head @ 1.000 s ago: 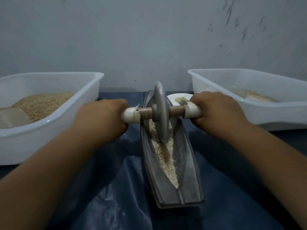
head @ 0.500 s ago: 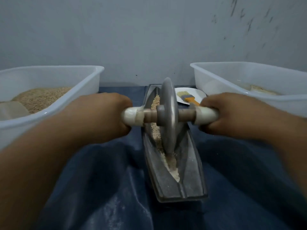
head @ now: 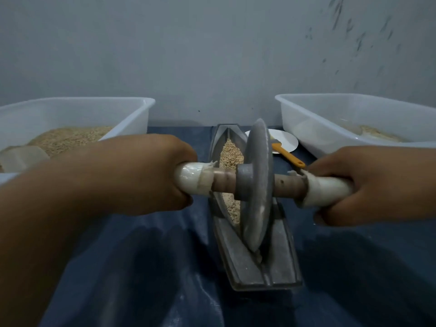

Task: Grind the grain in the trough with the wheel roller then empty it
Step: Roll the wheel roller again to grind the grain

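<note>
While the wheel roller (head: pixel 256 185) stands in the trough (head: pixel 247 267), its axle is gripped by both hands. The left hand (head: pixel 146 173) is curled round one handle, the right hand (head: pixel 375 185) round the other. Grain (head: pixel 230 154) lies behind the wheel.

The left hand (head: pixel 151 175) and right hand (head: pixel 375 185) each grip one white end of the axle of the wheel roller (head: pixel 256 185). Its metal disc stands upright in the near end of the trough (head: pixel 238 263). Grain (head: pixel 230 154) lies in the groove behind it. White tubs (head: pixel 139 114) flank the trough on blue cloth (head: pixel 153 267).
</note>
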